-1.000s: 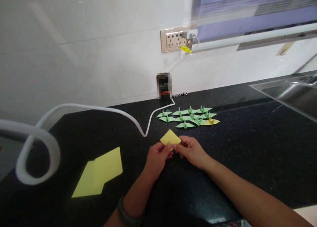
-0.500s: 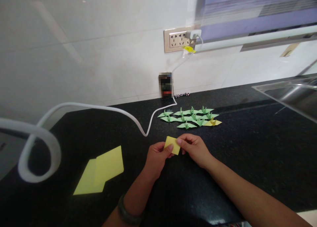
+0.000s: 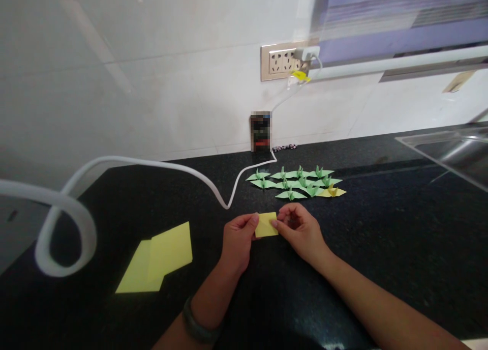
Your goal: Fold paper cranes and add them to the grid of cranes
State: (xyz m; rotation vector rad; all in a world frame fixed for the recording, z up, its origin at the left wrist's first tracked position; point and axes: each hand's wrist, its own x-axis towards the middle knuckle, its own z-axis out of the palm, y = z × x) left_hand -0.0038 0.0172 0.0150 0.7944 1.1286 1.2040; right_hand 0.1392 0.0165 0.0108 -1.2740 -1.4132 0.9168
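The dark table stands against a pale wall, and a white cable makes a big loop over its left part. A small folded yellow paper is held above the table, between the two hands and nearer to the person than the crane group. One second ago it pointed with a corner away from the person, like a diamond; now it is turned, so that its edges lie almost level. The left hand has changed its place too: its thumb presses near the upper left corner, with the fingers below, so this hand is clamped on the paper. The right hand has the thumb on the right edge, but whether its fingers pinch from behind I cannot tell. In my judgement the piece was only rotated, without a new fold. The other things look unchanged: the green paper cranes, the single yellow crane at their right side, and the flat yellow sheets, which lie overlapping at the left, not touched.
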